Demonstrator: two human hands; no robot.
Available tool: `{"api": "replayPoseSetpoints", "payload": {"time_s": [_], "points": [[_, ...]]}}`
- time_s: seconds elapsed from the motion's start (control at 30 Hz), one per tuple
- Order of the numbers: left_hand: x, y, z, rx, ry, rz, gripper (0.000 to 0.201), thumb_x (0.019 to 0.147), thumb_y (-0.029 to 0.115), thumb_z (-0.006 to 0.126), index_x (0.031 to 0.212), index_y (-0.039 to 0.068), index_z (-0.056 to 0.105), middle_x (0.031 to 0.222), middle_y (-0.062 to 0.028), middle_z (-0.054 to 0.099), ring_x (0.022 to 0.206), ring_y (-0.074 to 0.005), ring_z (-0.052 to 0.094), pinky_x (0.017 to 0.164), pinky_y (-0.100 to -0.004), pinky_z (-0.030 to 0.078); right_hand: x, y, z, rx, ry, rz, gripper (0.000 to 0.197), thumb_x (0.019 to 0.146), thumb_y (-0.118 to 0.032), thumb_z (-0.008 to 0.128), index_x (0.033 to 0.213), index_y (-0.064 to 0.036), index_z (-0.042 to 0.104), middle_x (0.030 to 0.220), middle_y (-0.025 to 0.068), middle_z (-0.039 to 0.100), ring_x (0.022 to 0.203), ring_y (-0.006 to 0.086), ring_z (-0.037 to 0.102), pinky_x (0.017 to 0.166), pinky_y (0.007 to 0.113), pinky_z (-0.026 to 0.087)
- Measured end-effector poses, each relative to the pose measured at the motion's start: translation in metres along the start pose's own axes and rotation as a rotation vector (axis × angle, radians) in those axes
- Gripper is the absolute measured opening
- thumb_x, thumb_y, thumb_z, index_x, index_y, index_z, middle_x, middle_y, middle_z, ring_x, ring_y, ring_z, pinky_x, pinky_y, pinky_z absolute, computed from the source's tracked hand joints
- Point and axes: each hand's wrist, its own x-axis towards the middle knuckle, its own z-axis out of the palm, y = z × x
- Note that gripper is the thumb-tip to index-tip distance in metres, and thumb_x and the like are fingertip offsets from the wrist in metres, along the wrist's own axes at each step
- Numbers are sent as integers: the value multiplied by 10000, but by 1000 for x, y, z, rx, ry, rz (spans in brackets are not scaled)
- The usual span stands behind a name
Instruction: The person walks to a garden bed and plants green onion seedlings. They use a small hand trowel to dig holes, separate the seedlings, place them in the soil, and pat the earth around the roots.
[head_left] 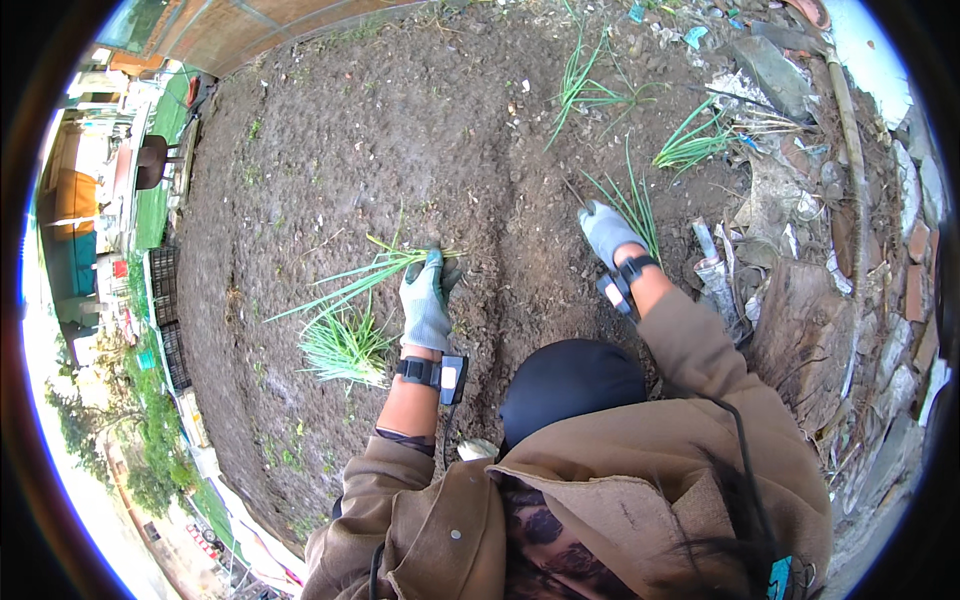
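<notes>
My left hand [428,300], in a grey glove with dark green fingertips, is closed around a few spring onion seedlings [365,275]. Their long leaves point left and their root ends lie by my fingers, just above the soil. Beside that wrist, a thick bunch of spring onion seedlings [345,345] rests on the ground. My right hand [608,232], gloved in grey too, is low over the soil with its fingers closed. A thin dark stick-like thing [573,190] juts out from them; its full shape is hidden. Spring onion leaves [635,212] lie right next to this hand.
More spring onions lie farther off, one bunch [695,145] at the right and another [580,85] beyond it. A shallow furrow [497,200] runs through the soil between my hands. Rubble, a wood slab [800,330] and a long pole [850,160] line the right side.
</notes>
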Motion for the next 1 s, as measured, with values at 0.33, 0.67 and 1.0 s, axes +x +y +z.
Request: {"api": "replayPoseSetpoints", "payload": {"time_s": [0.33,0.67,1.0], "points": [[-28,2,-17,23,-24,-2,308,1008,182,610,1284,48,594,1066,-50,661,906,-159,688,772,-291,613,62,-8,14,-100,16,19,432,966,-344,468,1268,-76,624,1345,205,592,1242,388,557,1036,478,456],[-50,-5,-85,56,102,-7,327,973,155,663,1266,17,618,1034,-53,681,853,-157,685,737,-301,607,53,0,15,28,78,59,473,966,-350,493,1330,-62,582,1315,223,609,1215,414,565,1013,478,458],[-54,-29,-105,56,163,30,277,959,106,672,1215,1,653,1082,-78,690,861,-173,692,746,-318,606,73,-10,-13,-207,-113,-31,424,988,-334,470,1241,-48,655,1266,174,659,1209,367,595,969,452,486]]}}
